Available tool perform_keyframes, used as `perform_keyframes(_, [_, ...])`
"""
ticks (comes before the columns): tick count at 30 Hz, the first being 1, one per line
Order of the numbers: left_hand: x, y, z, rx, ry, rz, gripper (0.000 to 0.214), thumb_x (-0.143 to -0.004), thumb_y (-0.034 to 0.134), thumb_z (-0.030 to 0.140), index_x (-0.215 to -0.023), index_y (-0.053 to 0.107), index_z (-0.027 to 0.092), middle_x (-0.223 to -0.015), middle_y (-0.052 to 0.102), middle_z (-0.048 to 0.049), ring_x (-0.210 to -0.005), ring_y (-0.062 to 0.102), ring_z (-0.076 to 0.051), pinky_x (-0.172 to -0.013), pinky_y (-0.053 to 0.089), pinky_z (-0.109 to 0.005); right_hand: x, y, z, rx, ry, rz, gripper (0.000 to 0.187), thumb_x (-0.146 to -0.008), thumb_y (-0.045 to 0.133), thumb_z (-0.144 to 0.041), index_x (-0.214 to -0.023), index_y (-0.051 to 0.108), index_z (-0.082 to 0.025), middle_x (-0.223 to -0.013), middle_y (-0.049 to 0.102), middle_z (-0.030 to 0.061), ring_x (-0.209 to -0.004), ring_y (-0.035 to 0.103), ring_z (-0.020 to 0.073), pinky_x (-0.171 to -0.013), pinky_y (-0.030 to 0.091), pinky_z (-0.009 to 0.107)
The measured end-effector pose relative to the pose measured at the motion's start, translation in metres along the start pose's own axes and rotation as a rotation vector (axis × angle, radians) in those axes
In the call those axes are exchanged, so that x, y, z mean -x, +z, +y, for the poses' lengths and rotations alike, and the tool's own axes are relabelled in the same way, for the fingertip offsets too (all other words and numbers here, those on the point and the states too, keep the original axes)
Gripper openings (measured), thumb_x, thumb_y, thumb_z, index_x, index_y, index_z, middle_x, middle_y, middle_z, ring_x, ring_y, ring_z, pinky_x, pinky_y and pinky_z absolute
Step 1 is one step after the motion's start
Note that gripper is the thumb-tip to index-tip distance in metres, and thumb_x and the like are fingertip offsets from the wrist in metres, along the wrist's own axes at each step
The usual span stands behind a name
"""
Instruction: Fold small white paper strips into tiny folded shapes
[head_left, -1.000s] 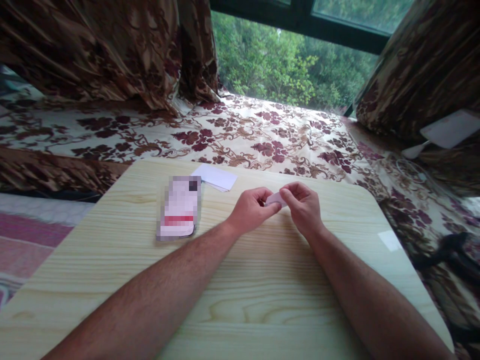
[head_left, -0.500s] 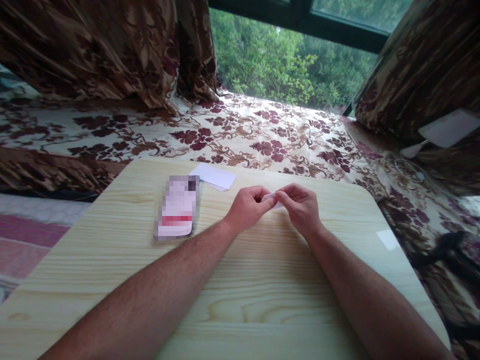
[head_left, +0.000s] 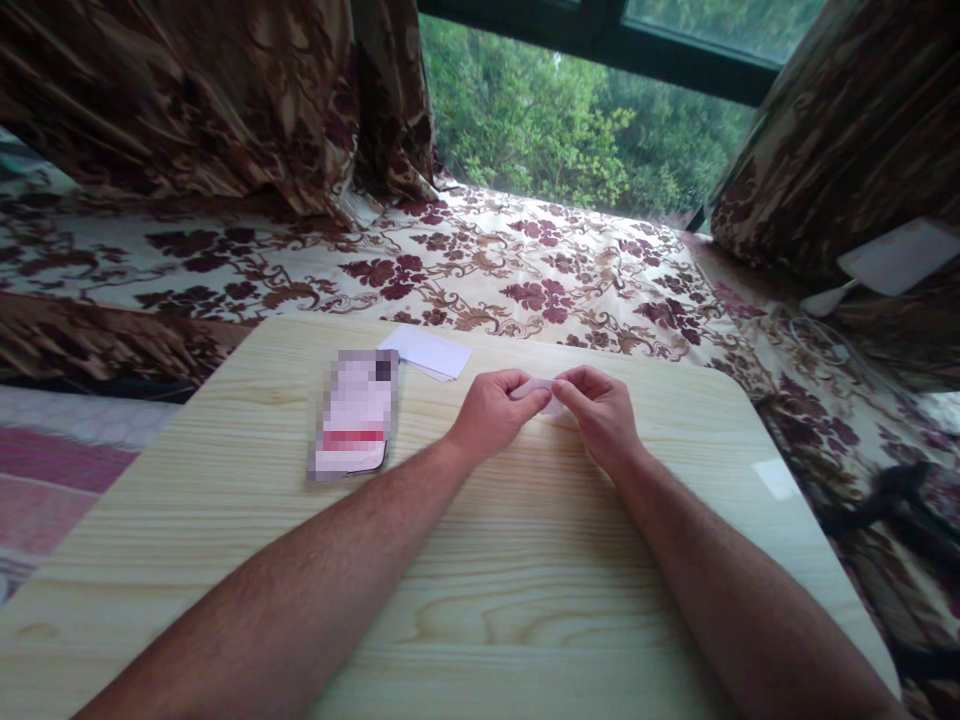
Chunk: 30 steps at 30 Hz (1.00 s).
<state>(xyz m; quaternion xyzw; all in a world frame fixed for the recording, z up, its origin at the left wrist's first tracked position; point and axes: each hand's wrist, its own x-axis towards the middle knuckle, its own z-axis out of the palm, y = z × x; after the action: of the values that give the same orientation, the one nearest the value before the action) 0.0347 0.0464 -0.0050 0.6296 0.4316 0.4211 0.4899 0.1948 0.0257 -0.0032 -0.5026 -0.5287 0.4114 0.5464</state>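
A small piece of white paper [head_left: 553,406] is pinched between my two hands, just above the far half of the table. My left hand [head_left: 498,414] grips its left part, thumb on top and fingers curled behind. On the other side my right hand [head_left: 598,408] is closed on the paper's right edge between thumb and forefinger. The fingers cover much of the sheet, so its full shape is hidden. Left of my hands lie a few white paper sheets [head_left: 431,353] near the table's far edge. Beside them rests a phone-shaped object [head_left: 352,405], its surface blurred into blocks.
The pale wood-grain table [head_left: 540,580] has rounded corners. A white patch [head_left: 777,479] shows near its right edge. Beyond stands a ledge with floral cloth [head_left: 525,260], bearing a white lamp-like object [head_left: 896,260] and cable at right. A dark, blurred object [head_left: 885,500] is beside the table.
More of the white paper shows between my fingers now. My right hand has shifted very slightly left; the things on the table have stayed put.
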Motion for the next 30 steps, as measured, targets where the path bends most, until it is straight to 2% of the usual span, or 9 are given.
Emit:
perform_keyframes(9, [0.0006,0.0022,-0.0024,0.002,0.012,-0.047,0.04,-0.079,0.064,0.052,-0.067,0.064,0.014,-0.056,0.045,0.0031,-0.054,0.036,-0.008,-0.05,0.027,-0.023,0.0011,0.0032,-0.0019,-0.068,-0.064,0.043,0.01,-0.073,0.073,-0.027,-0.082,0.072,-0.022,-0.075,0.069,0.0004,-0.066,0.06,0.0139,-0.06,0.047,0.027])
perform_keyframes(15, [0.0003,0.0018,-0.0006,0.034,0.009,-0.042,0.041,-0.078,0.065,0.053,-0.064,0.063,0.014,-0.054,0.044,0.0031,-0.052,0.035,-0.008,-0.049,0.026,-0.023,0.002,0.0016,0.0022,-0.089,-0.141,0.011,0.008,-0.077,0.071,-0.02,-0.084,0.075,-0.022,-0.078,0.07,0.0006,-0.068,0.061,0.0138,-0.062,0.047,0.027])
perform_keyframes(30, [0.0005,0.001,0.0015,0.073,-0.009,-0.051,0.035,-0.078,0.068,0.045,-0.064,0.064,0.013,-0.054,0.043,0.004,-0.051,0.033,-0.007,-0.048,0.026,-0.022,0.0019,-0.0026,0.0052,0.061,-0.224,-0.001,0.009,-0.078,0.07,-0.019,-0.085,0.076,-0.021,-0.08,0.069,0.0025,-0.071,0.062,0.015,-0.063,0.047,0.028])
